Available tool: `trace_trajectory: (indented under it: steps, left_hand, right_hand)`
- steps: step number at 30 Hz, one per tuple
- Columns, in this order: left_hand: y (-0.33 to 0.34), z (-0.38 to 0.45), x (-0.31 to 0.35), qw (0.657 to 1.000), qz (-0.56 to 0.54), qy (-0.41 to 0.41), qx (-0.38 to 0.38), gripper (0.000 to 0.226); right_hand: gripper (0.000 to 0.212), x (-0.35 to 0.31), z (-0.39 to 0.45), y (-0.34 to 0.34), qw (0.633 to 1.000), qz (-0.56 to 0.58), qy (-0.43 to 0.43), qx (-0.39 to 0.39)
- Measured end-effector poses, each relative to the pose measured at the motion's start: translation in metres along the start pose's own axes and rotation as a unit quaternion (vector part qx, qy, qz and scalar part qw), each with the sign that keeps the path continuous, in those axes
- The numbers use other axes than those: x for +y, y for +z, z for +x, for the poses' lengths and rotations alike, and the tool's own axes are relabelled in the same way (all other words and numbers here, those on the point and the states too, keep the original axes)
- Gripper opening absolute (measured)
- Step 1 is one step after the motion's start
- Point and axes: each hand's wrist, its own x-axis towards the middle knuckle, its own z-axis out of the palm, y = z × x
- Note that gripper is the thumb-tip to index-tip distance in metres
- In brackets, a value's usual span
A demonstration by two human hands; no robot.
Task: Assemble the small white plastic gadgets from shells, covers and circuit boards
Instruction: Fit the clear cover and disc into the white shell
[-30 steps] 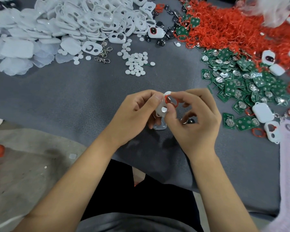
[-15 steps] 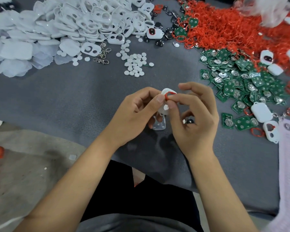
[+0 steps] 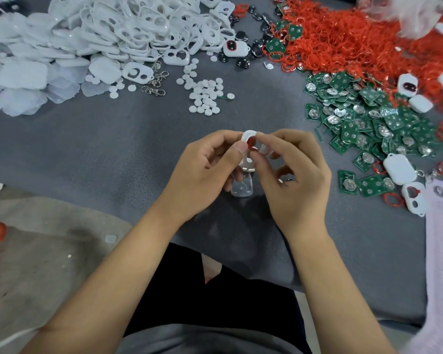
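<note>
Above a grey table (image 3: 113, 149), the left hand (image 3: 205, 169) and right hand (image 3: 297, 175) both pinch 1 small white shell (image 3: 248, 136) fitted with a red ring (image 3: 265, 150), circuit boards (image 3: 368, 118) heaped nearby.

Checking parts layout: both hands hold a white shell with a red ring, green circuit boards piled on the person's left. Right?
No. The head view shows the green circuit boards on the person's right. Both the left hand and right hand do hold the white shell with the red ring.
</note>
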Motion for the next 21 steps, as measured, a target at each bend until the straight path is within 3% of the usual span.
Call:
trace_trajectory:
  steps: [21]
  left_hand:
    - [-0.0032,0.0004,-0.0003,0.999,0.005,-0.013,-0.041,0.022]
  right_hand:
    - [0.016,-0.0012,-0.0007,-0.0033,0.997,0.064,0.037,-0.017]
